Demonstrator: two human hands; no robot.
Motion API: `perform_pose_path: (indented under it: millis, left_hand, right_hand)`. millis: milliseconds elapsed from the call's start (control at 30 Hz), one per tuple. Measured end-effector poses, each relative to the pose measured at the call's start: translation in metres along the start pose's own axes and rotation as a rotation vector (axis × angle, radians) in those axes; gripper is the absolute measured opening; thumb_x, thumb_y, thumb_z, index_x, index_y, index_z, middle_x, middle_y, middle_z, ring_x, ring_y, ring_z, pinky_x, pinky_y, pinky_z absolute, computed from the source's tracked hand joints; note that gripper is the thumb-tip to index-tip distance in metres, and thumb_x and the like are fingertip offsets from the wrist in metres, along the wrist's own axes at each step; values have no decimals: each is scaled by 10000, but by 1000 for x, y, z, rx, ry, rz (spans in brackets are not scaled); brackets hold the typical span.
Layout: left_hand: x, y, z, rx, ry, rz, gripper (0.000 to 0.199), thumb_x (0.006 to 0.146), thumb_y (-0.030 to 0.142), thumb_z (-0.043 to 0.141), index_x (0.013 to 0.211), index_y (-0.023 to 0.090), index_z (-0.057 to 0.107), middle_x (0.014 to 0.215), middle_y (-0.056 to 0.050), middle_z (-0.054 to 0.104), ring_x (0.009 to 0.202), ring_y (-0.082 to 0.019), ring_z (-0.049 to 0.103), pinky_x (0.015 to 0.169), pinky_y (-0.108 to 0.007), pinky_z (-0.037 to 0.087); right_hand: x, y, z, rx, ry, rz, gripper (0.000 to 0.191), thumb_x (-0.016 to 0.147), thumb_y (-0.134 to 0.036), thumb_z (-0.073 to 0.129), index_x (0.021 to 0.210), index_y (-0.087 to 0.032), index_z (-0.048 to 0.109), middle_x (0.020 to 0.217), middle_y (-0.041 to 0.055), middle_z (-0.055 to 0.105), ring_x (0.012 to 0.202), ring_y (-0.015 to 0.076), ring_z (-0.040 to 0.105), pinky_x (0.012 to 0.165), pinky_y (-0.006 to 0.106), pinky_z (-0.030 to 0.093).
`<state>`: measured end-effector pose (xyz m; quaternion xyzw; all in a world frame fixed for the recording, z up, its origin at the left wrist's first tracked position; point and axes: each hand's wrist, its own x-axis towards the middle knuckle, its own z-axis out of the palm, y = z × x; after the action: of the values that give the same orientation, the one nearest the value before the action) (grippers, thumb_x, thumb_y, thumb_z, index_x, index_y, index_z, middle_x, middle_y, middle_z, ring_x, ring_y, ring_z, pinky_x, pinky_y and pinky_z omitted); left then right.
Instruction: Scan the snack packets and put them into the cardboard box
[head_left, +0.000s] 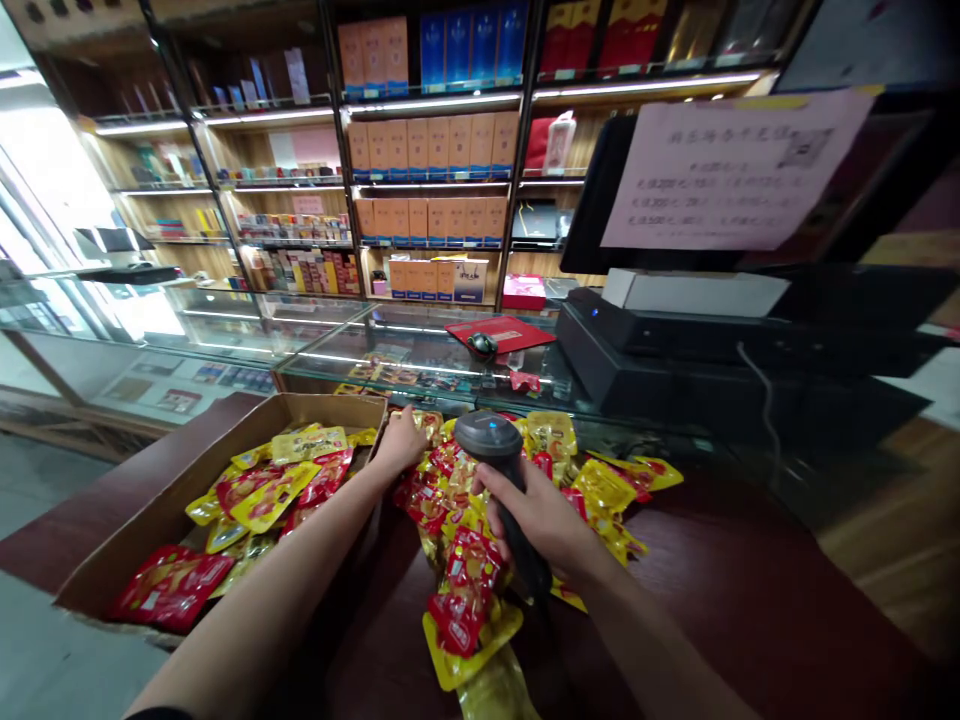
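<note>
Snack packets [466,572] in red, yellow and gold are heaped at the lower centre of the frame on a dark reddish-brown table [697,610], with some spread toward the bottom edge and others to the right. Over the middle of this heap, a black handheld scanner [491,436] is held by the handle in the closed right hand [541,512], and a small blue light is shown on its head. At the heap's upper left, the left hand [403,440] is set with bent fingers; whether a packet is gripped there cannot be told, as the fingertips are hidden. Just beside it, in the lower left, more packets are contained in an open cardboard box [337,409]. Beyond the heap, a black mouse [482,345] is seated on a red mat [525,332] on a glass counter [349,357]. In the upper right, a printed sheet [697,205] is fixed to a dark monitor [589,220]. Across the top, orange boxes [427,146] and blue boxes [472,48] are lined up on lit shelves.
</note>
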<state>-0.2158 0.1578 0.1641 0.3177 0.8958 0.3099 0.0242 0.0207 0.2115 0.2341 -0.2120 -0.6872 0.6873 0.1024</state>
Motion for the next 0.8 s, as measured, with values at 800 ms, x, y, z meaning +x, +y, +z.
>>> perform_pose_path:
  millis: [800]
  left_hand:
    - [-9,-10,1,335,-194,20,408,706,506,710,894,146,665,972,-216,716,944,-360,687,752,-368,501]
  right_hand:
    - [5,7,7,-13,-45,11,305,897,-520,544,886,-218,500,484,-84,527,331,87,482,335,176,392]
